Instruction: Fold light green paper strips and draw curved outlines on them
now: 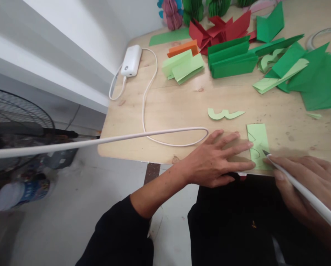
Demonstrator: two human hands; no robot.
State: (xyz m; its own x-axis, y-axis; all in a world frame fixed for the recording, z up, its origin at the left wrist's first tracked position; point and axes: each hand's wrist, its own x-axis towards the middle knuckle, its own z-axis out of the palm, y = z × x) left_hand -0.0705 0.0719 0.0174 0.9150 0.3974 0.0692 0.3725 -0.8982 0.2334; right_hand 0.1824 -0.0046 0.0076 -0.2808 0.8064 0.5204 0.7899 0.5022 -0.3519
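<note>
A light green paper strip (261, 138) lies at the table's front edge, with curved pencil lines drawn on its left part. My left hand (217, 160) is spread flat, its fingertips pressing the strip's left side. In my right hand (312, 177) is a white pencil (301, 186), its dark tip resting on or just above the strip near the drawn curves. Just beyond my left hand lies a wavy light green paper cutout (225, 114).
A white cable (143, 136) loops over the table from a white power bank (131, 61). Folded light green (189, 68), dark green (232, 61) and red papers (221, 31) stand at the back. A fan (16, 118) stands on the left.
</note>
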